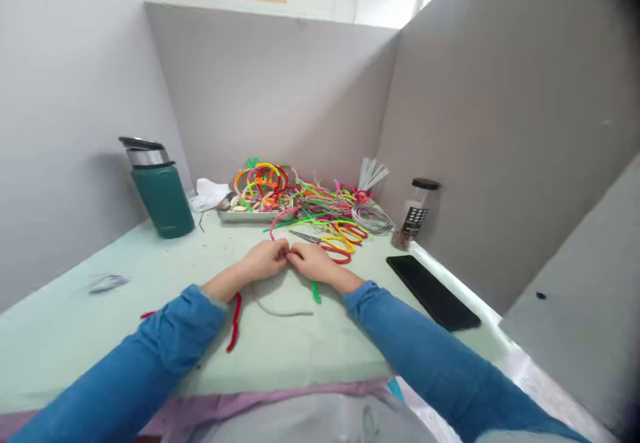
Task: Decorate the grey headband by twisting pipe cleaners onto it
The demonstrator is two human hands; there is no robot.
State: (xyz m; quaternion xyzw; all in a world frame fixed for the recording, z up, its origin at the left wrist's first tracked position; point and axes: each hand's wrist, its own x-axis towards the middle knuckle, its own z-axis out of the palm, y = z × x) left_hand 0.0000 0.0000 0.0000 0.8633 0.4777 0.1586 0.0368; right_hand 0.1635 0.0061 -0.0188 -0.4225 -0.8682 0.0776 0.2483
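Observation:
My left hand [265, 260] and my right hand [311, 261] meet over the middle of the table, fingertips pinched together. A pink pipe cleaner [278, 220] rises from behind my left fingers; what lies between the fingertips is too small to tell. A thin grey wire [285, 314] curves on the cloth below my hands. Under my right wrist a green piece [316, 292] sticks out. Beside my left wrist lies a red pipe cleaner [235, 323]. Scissors with yellow and red handles [337, 243] rest just beyond my right hand.
A metal tray [240, 217] holds colourful pieces, with a pipe cleaner pile [325, 202] beside it. A green bottle [164, 200] stands at left. On the right are a wire coil [373, 219], a jar [415, 216] and a black phone [433, 292]. Grey partitions [275, 90] enclose the table.

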